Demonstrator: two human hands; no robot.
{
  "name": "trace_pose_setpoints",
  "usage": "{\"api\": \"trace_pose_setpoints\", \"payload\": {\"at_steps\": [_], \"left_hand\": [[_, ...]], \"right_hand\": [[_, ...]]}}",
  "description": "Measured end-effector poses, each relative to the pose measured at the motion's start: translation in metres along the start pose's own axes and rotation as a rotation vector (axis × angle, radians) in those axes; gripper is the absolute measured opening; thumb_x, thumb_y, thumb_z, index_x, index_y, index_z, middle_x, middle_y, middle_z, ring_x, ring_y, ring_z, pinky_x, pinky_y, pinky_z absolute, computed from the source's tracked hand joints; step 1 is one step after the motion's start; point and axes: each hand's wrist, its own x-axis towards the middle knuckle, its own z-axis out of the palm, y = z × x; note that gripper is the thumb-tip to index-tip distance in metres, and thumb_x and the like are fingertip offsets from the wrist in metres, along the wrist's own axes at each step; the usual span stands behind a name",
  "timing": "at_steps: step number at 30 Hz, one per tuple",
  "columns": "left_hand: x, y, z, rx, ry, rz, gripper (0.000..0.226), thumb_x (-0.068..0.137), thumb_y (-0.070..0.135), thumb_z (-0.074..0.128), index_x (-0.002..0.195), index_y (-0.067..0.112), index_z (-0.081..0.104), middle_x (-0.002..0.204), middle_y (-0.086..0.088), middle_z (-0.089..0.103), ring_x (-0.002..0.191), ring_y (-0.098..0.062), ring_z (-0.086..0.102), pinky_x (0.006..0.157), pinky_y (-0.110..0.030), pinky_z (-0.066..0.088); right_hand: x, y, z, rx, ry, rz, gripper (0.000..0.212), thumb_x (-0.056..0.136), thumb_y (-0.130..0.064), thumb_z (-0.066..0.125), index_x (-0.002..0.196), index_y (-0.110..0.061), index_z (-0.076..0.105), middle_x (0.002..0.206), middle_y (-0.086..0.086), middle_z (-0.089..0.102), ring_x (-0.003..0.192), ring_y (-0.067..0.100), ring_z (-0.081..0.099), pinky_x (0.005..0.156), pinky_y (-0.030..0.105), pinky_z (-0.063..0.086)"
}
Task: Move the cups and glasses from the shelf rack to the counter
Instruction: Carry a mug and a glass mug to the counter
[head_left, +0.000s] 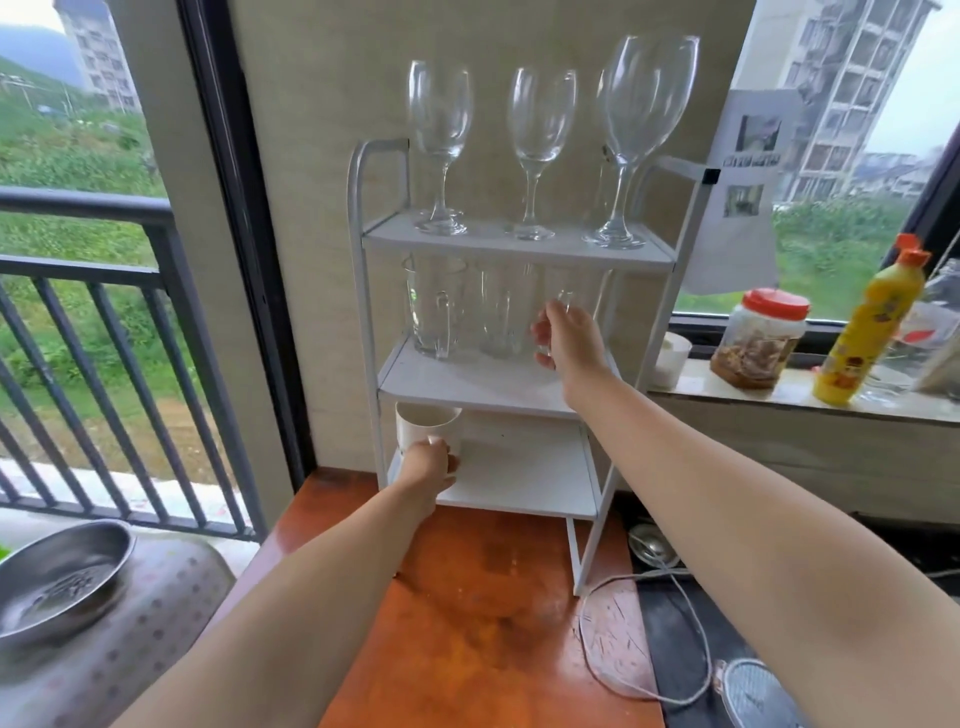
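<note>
A white three-tier shelf rack (511, 248) stands at the back of the orange-brown counter (483, 623). Its top tier carries three wine glasses (540, 150). On the middle tier stand a clear mug with a handle (434, 306), a tall clear glass (503, 312) and a smaller clear glass (569, 291) at the right. My right hand (569, 338) grips that right-hand glass. On the bottom tier, at the left, sits a white cup (427, 423), and my left hand (428, 467) holds it by its near side.
A windowsill at the right holds a red-lidded jar (761, 338), a yellow bottle (870, 327) and a small white cup (672, 358). A white cable (696, 629) loops over the counter's right edge beside a mesh strainer (753, 696). A steel bowl (57, 577) sits lower left by the balcony railing.
</note>
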Motion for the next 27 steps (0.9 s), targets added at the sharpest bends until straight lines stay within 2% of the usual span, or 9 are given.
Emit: {"api": "trace_pose_setpoints", "payload": {"at_steps": [3,8,10,13,16,18,20,21,27], "left_hand": [[0.001,-0.004,-0.001,0.014,0.032,0.023,0.028,0.1,0.017,0.03,0.079,0.011,0.048,0.078,-0.007,0.048,0.072,-0.017,0.05,0.083,-0.035,0.05],[-0.019,-0.003,-0.003,0.026,0.039,0.076,0.03,0.101,0.019,0.029,0.114,0.002,0.05,0.123,-0.028,0.05,0.12,-0.04,0.051,0.085,-0.038,0.053],[-0.031,-0.005,-0.004,0.025,0.024,0.086,0.04,0.101,0.022,0.03,0.131,-0.001,0.045,0.14,-0.029,0.042,0.128,-0.043,0.046,0.08,-0.039,0.055],[-0.052,-0.008,-0.01,-0.013,-0.006,0.094,0.044,0.1,0.023,0.032,0.135,-0.002,0.043,0.143,-0.03,0.039,0.11,-0.038,0.056,0.059,-0.032,0.054],[-0.071,-0.011,-0.014,-0.027,-0.047,0.107,0.042,0.1,0.021,0.032,0.132,-0.003,0.045,0.143,-0.031,0.038,0.091,-0.026,0.046,0.055,-0.03,0.051],[-0.085,-0.014,-0.019,-0.035,-0.077,0.106,0.043,0.101,0.021,0.032,0.135,-0.003,0.043,0.134,-0.031,0.047,0.094,-0.028,0.052,0.058,-0.032,0.052],[-0.102,-0.015,-0.026,-0.031,-0.102,0.107,0.045,0.101,0.022,0.032,0.135,-0.005,0.043,0.094,-0.019,0.055,0.077,-0.024,0.055,0.064,-0.034,0.053],[-0.112,-0.017,-0.03,-0.016,-0.111,0.103,0.045,0.102,0.023,0.031,0.134,-0.006,0.044,0.08,-0.009,0.048,0.066,-0.02,0.05,0.069,-0.036,0.053],[-0.184,-0.04,-0.056,0.086,-0.169,0.084,0.044,0.1,0.019,0.031,0.136,-0.005,0.04,0.075,-0.004,0.041,0.057,-0.016,0.043,0.061,-0.031,0.043]], "right_hand": [[-0.007,0.0,-0.005,-0.048,-0.002,-0.006,0.031,0.099,-0.024,0.034,0.07,-0.017,0.042,0.066,0.0,0.047,0.061,0.012,0.043,0.059,0.027,0.039],[-0.028,-0.003,-0.015,-0.084,-0.052,-0.043,0.037,0.102,-0.03,0.032,0.068,-0.016,0.039,0.063,0.001,0.042,0.057,0.012,0.038,0.054,0.025,0.035],[-0.041,-0.005,-0.018,-0.098,-0.064,-0.047,0.037,0.102,-0.03,0.031,0.069,-0.016,0.039,0.063,0.0,0.04,0.056,0.012,0.036,0.055,0.026,0.034],[-0.064,-0.009,-0.024,-0.12,-0.064,-0.058,0.037,0.102,-0.03,0.031,0.07,-0.015,0.04,0.062,0.0,0.041,0.056,0.012,0.037,0.055,0.026,0.036],[-0.086,-0.014,-0.027,-0.109,-0.062,-0.068,0.04,0.102,-0.028,0.032,0.066,-0.015,0.04,0.06,0.0,0.041,0.054,0.011,0.036,0.053,0.026,0.035],[-0.104,-0.017,-0.028,-0.104,-0.058,-0.086,0.041,0.102,-0.027,0.032,0.064,-0.015,0.039,0.059,0.0,0.04,0.052,0.011,0.036,0.052,0.025,0.034],[-0.123,-0.019,-0.029,-0.107,-0.033,-0.12,0.04,0.102,-0.025,0.031,0.064,-0.015,0.038,0.058,0.001,0.039,0.052,0.012,0.035,0.051,0.024,0.033],[-0.135,-0.019,-0.03,-0.103,-0.018,-0.135,0.04,0.102,-0.025,0.031,0.064,-0.015,0.038,0.058,0.001,0.038,0.052,0.012,0.035,0.05,0.023,0.033],[-0.214,-0.008,-0.042,-0.066,0.054,-0.146,0.035,0.102,-0.027,0.034,0.069,-0.016,0.041,0.06,0.0,0.04,0.051,0.009,0.038,0.05,0.022,0.034]]}}
